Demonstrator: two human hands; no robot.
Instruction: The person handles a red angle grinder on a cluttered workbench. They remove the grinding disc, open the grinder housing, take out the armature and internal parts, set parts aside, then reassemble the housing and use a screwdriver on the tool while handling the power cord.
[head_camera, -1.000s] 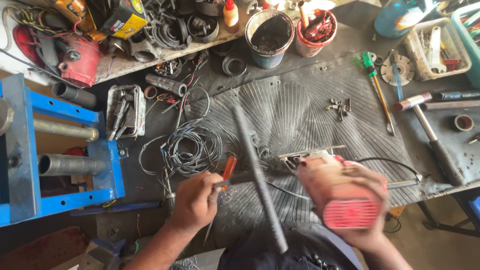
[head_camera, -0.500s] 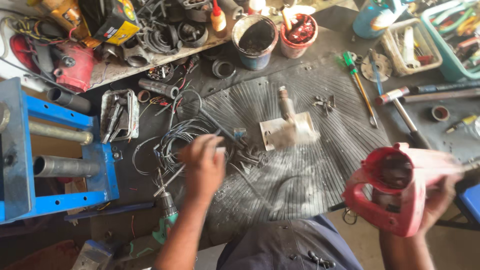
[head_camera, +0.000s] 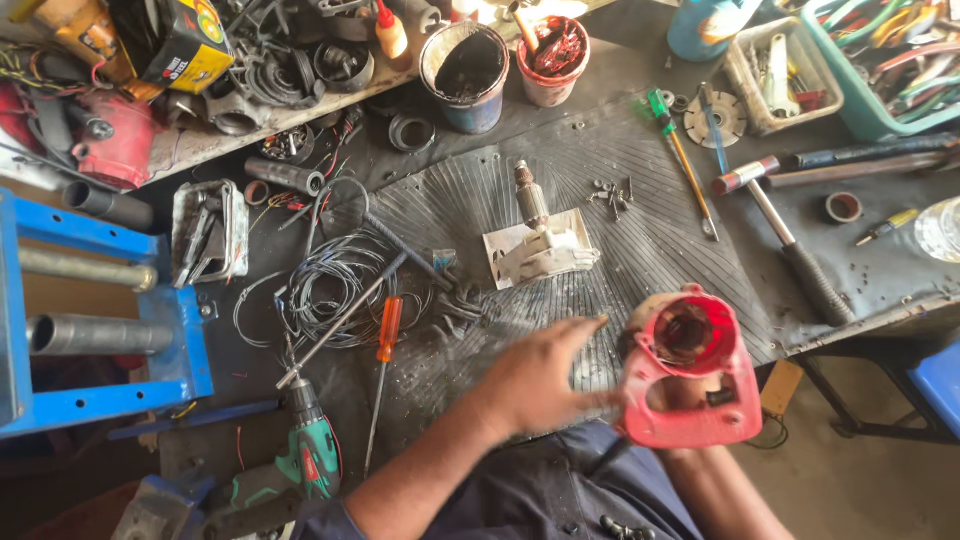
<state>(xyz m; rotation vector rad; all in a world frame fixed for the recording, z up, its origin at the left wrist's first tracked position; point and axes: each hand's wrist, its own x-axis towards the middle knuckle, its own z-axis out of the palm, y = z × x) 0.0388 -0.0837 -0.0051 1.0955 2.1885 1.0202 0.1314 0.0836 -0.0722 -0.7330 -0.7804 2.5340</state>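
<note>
Red tool housing (head_camera: 690, 375), a hollow power-tool shell with a round opening at the top, sits low in the frame at the near edge of the tabletop (head_camera: 850, 265), over the person's lap. The right hand (head_camera: 690, 395) holds it from beneath; its fingers are almost wholly hidden behind the shell, so the grasp is judged only from the way the housing is carried. The left hand (head_camera: 545, 375) lies flat and released, fingers (head_camera: 590, 325) stretched toward the housing's left side, touching it or just short of it; which is unclear.

With the support coming from underneath only, the housing could tip toward the floor if the left hand pushes it sideways. Loose screws (head_camera: 610, 195) and wire coils (head_camera: 340, 285) lie on the ribbed mat (head_camera: 650, 250) and could be swept off by a forearm. The armature on its grey plate (head_camera: 540, 245) rests just beyond the hands. A green drill (head_camera: 310, 460) is cut partly by the sleeve, and the housing's inside is too dark to read.
</note>
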